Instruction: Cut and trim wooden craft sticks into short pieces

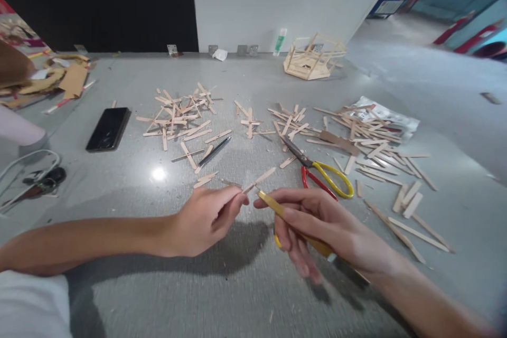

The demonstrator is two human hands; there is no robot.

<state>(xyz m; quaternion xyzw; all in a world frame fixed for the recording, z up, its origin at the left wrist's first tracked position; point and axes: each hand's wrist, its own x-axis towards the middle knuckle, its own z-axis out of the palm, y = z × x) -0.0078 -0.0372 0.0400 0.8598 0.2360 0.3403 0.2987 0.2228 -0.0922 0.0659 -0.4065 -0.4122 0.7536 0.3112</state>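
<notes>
My left hand (206, 219) pinches a short wooden craft stick (260, 179) between thumb and fingertips, holding it just above the grey table (245, 285). My right hand (317, 224) grips a yellow-handled tool (273, 206), likely a craft knife, whose tip meets the stick's near end. The two hands almost touch at the middle of the view.
Red-and-yellow scissors (320, 169) lie just beyond my right hand. Piles of wooden sticks (180, 113) spread across the table, more at right (372, 137). A black pen (214, 151), a phone (108, 128), a stick structure (312, 58) and a glue bottle (279, 41) are farther back.
</notes>
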